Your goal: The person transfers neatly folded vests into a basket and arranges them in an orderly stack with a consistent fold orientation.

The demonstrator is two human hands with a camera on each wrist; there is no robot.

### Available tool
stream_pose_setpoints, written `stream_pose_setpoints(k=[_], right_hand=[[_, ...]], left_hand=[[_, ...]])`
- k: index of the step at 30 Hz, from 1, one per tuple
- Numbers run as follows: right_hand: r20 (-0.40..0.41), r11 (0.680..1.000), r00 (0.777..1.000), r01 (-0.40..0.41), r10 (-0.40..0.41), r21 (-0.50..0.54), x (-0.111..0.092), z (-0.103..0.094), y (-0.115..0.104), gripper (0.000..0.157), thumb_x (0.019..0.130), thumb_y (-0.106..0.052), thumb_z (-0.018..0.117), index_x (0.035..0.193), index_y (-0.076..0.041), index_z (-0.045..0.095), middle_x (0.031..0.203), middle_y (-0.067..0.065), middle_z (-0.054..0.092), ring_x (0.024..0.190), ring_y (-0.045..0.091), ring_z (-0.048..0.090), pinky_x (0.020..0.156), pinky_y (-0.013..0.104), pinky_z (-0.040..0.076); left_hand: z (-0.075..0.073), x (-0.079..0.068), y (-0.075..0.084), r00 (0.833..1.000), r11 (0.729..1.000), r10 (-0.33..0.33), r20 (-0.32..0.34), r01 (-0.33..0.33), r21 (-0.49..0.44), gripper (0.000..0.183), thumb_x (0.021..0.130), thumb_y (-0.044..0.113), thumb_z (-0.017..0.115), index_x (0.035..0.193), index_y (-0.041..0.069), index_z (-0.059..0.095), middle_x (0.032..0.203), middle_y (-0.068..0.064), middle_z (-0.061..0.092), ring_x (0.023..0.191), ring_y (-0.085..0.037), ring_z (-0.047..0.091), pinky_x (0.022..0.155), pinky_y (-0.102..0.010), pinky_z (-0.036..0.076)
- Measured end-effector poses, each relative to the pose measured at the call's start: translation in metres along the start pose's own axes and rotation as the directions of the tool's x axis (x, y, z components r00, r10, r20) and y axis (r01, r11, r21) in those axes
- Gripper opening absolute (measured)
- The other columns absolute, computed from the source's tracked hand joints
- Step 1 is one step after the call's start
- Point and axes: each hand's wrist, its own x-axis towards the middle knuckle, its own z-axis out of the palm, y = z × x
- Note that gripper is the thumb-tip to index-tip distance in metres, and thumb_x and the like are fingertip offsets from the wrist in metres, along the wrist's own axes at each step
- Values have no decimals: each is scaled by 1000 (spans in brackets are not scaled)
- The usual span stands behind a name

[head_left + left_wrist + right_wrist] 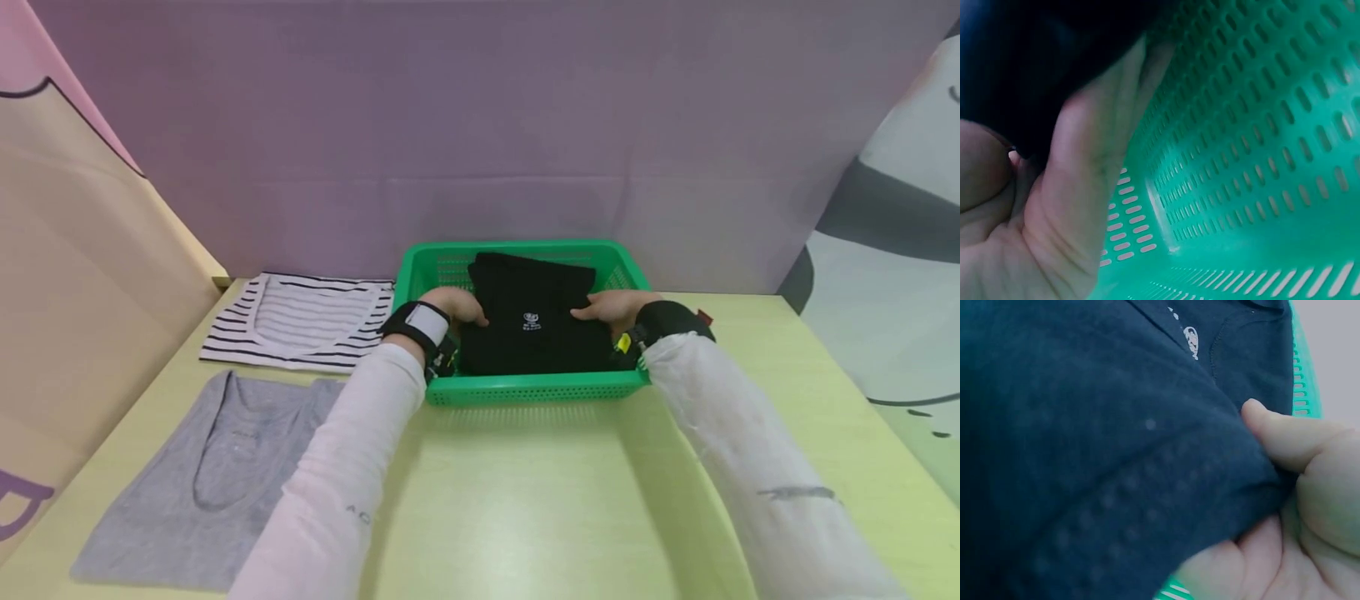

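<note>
A folded black T-shirt (536,321) with a small white print is inside the green basket (532,392). My left hand (456,305) grips its left edge, the thumb on top. In the left wrist view the fingers (1085,144) of this hand run under the dark cloth, beside the slotted basket wall (1260,125). My right hand (615,308) holds the opposite edge. The right wrist view shows its thumb (1272,428) pressed on the black cloth (1122,444), with the other fingers curled beneath, their tips hidden.
Left of the basket lies a folded black-and-white striped shirt (300,321). A folded grey shirt (217,475) is nearer me, partly covered by my left sleeve. Behind the light wooden table (517,500) hangs a purple-grey cloth (510,125).
</note>
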Motion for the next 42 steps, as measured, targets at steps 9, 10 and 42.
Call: stream_pose_setpoints(k=[9, 10, 42], right_hand=[[24, 996, 1000, -14, 16, -90, -1, 0, -2, 75, 104, -29, 33, 145, 4, -20, 151, 22, -26, 139, 49, -7, 107, 63, 24], [26, 995, 1000, -15, 18, -95, -1, 0, -3, 75, 104, -30, 34, 145, 4, -20, 152, 22, -26, 139, 49, -8, 107, 63, 24], [65, 985, 995, -68, 79, -158, 1, 8, -7, 73, 104, -27, 33, 145, 5, -19, 151, 26, -24, 139, 50, 1, 109, 55, 30]], left_hand=[[17, -114, 38, 999, 993, -5, -32, 9, 120, 51, 101, 22, 44, 145, -1, 32, 150, -17, 33, 126, -31, 49, 100, -33, 46], [16, -111, 36, 999, 989, -5, -35, 10, 147, 52, 101, 23, 45, 145, 0, 32, 150, -17, 33, 124, -31, 50, 100, -33, 46], [3, -37, 2, 989, 965, -86, 117, 53, 256, 57, 95, 31, 57, 141, 3, 40, 138, -20, 49, 123, -29, 52, 98, -33, 46]])
